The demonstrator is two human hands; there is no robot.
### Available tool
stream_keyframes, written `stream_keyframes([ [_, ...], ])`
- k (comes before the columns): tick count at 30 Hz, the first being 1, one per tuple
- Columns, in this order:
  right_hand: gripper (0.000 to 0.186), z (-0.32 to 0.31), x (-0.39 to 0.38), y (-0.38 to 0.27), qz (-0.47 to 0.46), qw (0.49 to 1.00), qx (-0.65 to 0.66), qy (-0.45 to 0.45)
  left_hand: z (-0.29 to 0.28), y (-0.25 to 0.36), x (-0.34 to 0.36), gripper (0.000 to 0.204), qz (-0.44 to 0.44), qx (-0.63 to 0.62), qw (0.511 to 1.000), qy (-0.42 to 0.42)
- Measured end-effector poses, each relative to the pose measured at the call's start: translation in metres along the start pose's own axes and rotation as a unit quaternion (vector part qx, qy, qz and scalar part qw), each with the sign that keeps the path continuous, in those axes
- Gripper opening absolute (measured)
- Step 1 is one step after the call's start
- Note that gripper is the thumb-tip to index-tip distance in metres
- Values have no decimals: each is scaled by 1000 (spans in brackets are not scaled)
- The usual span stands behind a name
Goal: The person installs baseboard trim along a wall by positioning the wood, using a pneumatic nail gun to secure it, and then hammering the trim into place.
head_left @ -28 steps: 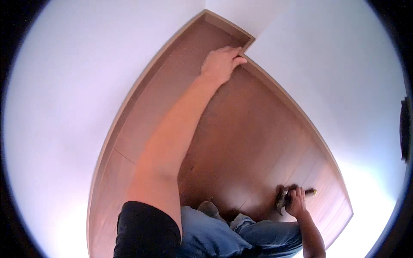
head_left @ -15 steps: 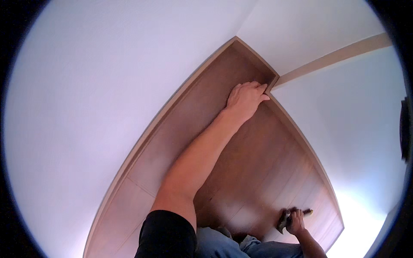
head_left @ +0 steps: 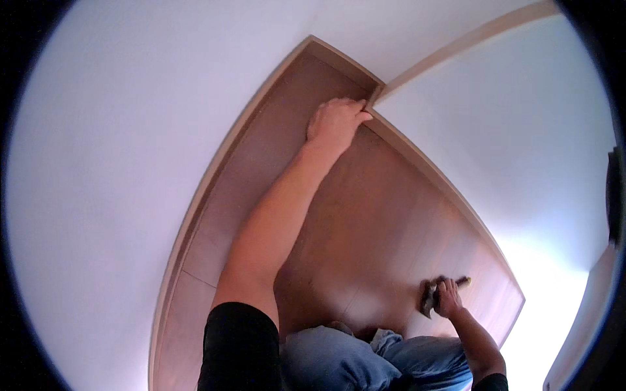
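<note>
Nearest are the person's blue jeans (head_left: 342, 358), bent-kneed below both hands, with a black sleeve (head_left: 238, 342) at the top of the left arm. Ahead of the knees, the right grip (head_left: 448, 300) is closed round a claw hammer (head_left: 428, 298) close beneath its head; the dark head juts out to the left of that grip and the handle's yellowish end pokes out to its right. Whether the hammer touches the wood-plank floor (head_left: 365, 215) beneath cannot be told. Farther off, at full stretch, the left grip (head_left: 337, 122) reaches the brown baseboard (head_left: 443, 168) where it turns an outer corner; thumb and fingertips stand parted there, and whether they pinch the trim or merely rest on it cannot be told. From that grip one length of trim runs back down to the right, above the hammer, while another skirting board (head_left: 208, 179) lies well to its left along the white wall (head_left: 130, 163). Just beyond the fingertips, a tan strip (head_left: 466, 40) climbs rightward from the corner. To work well here, the left fingertips would best press evenly on both faces of the joint and feel for a step, while the right should keep the claw off the planks and slide back along the handle before any blow.
</note>
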State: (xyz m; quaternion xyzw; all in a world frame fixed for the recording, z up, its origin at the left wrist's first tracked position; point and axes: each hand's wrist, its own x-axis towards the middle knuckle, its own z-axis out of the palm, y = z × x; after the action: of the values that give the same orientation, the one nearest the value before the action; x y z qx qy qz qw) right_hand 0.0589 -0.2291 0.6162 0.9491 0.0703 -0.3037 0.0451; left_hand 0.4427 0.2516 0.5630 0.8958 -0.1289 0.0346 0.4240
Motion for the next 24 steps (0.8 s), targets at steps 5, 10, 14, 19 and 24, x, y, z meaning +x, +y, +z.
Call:
stream_keyframes([
  [5, 58, -5, 0, -10, -1, 1000, -7, -8, 13, -11, -7, 42, 20, 3, 999, 51],
  [10, 57, -11, 5, -14, 38, 997, -5, -68, 20, -5, -11, 39, 15, 57, 997, 57],
  [14, 53, -13, 13, -12, 31, 997, -21, -68, 19, -12, -11, 39, 52, 41, 996, 59],
  [19, 52, -28, -3, -20, 54, 995, -23, -84, 12, 10, -24, 43, 46, 39, 998, 20],
  [24, 47, -30, 9, -19, 45, 995, 12, -91, 17, -10, -16, 50, 82, 62, 994, 41],
])
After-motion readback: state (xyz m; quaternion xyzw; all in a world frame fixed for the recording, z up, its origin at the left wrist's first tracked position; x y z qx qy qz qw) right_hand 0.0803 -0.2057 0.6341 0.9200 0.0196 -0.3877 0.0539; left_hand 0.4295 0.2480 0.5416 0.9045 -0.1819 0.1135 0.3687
